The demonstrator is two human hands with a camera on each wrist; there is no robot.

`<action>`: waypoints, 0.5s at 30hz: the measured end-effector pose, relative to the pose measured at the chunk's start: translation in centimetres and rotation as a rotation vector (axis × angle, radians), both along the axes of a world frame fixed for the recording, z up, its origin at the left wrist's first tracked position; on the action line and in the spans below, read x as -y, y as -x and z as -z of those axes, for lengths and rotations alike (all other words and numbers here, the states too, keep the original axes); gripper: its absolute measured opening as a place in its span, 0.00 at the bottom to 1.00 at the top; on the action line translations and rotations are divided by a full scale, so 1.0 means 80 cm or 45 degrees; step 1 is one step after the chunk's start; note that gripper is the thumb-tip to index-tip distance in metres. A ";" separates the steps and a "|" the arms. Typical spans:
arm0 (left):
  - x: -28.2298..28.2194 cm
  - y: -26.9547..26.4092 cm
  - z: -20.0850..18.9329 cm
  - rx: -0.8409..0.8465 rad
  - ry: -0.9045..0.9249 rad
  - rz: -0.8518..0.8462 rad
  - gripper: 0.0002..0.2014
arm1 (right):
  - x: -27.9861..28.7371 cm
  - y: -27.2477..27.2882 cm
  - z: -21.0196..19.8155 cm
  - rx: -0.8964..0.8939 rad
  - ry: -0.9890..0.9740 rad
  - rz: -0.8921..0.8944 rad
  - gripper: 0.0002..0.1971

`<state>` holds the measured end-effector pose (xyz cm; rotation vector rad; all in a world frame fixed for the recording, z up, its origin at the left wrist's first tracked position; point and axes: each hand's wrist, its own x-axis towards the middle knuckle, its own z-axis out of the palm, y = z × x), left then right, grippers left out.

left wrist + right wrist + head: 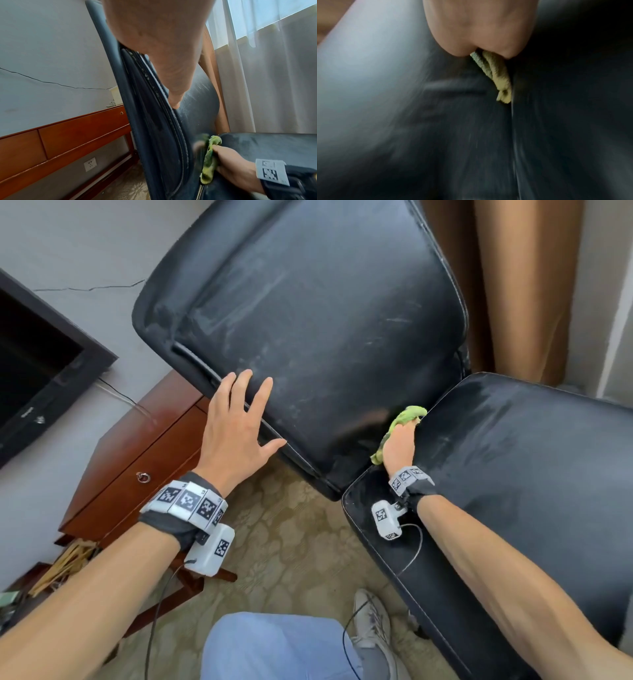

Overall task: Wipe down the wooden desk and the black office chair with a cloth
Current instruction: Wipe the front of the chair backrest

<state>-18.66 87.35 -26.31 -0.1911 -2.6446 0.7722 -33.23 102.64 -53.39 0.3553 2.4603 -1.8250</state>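
Note:
The black office chair shows its dusty backrest (325, 313) and its seat (513, 474) in the head view. My left hand (239, 419) lies flat with spread fingers on the backrest's left edge (154, 121). My right hand (399, 445) grips a bunched green cloth (404, 422) down in the crease where backrest and seat meet. In the left wrist view the green cloth (208, 161) is pressed against the lower backrest by my right hand (236, 165). The blurred right wrist view has the cloth (498, 77) sticking out below my fingers (477, 33). The wooden desk (137, 460) stands left of the chair.
A dark monitor (37, 364) sits at the far left against the grey wall. Brown curtains (507, 285) hang behind the chair, with sheer curtains (274, 81) by the window. Patterned carpet (291, 549) lies below, where my shoe (371, 625) and knee stand. A wall socket (90, 164) is under the desk.

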 end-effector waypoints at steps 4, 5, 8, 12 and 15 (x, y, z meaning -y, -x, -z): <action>-0.001 0.006 0.003 -0.015 0.031 -0.009 0.51 | -0.023 0.027 -0.010 0.038 -0.700 -0.229 0.27; -0.001 0.006 0.004 -0.016 0.036 -0.011 0.52 | -0.015 0.025 -0.009 0.050 -0.731 -0.292 0.26; -0.003 0.008 0.005 -0.018 0.041 -0.009 0.52 | 0.020 -0.002 -0.002 0.009 -0.661 -0.312 0.21; -0.003 0.006 0.003 -0.029 0.049 -0.003 0.51 | 0.081 -0.046 -0.002 0.029 -0.723 -0.373 0.22; -0.002 0.003 0.002 -0.025 0.044 0.016 0.51 | 0.114 -0.055 -0.010 0.238 -0.618 -0.407 0.19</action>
